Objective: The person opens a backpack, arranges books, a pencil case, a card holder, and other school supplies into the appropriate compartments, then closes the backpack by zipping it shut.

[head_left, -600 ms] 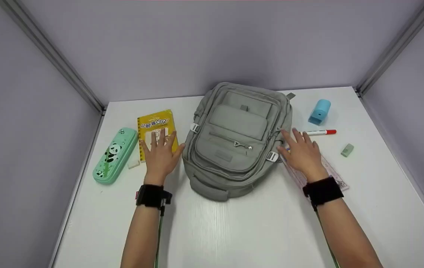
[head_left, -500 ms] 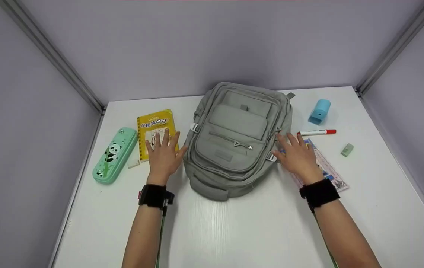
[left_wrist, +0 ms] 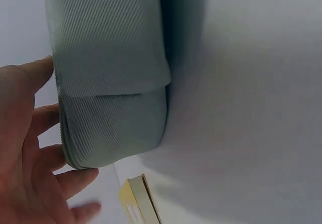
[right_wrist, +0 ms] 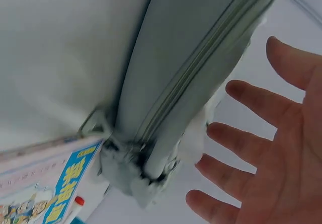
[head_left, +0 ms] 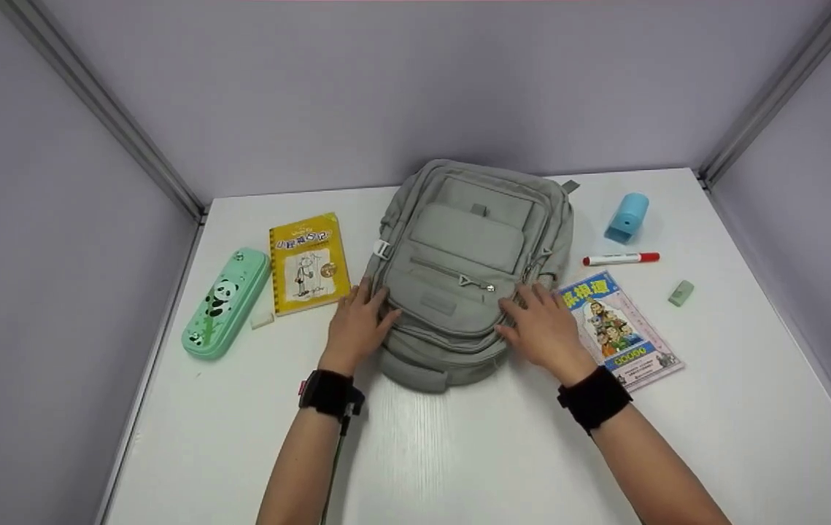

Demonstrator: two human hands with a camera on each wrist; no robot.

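A grey backpack lies on the white table, front pockets up and carry handle toward the person. My left hand is at its lower left side, fingers spread and loosely bent over the edge. In the left wrist view the fingertips lie along the border of the bag. Over the lower right side is my right hand, its fingertips overlapping the bag in the head view. The right wrist view has the fingers spread apart beside the zipped side, with nothing between them.
To the left lie a yellow book, a green panda pencil case and a white eraser. On the right are a colourful comic book, a red-capped marker, a light-blue object and a small green eraser. Walls enclose the table.
Both hands have moved inward and toward the person, from the outer sides of the backpack onto its lower sides. The yellow book and comic book are now less covered. The backpack stays in place.
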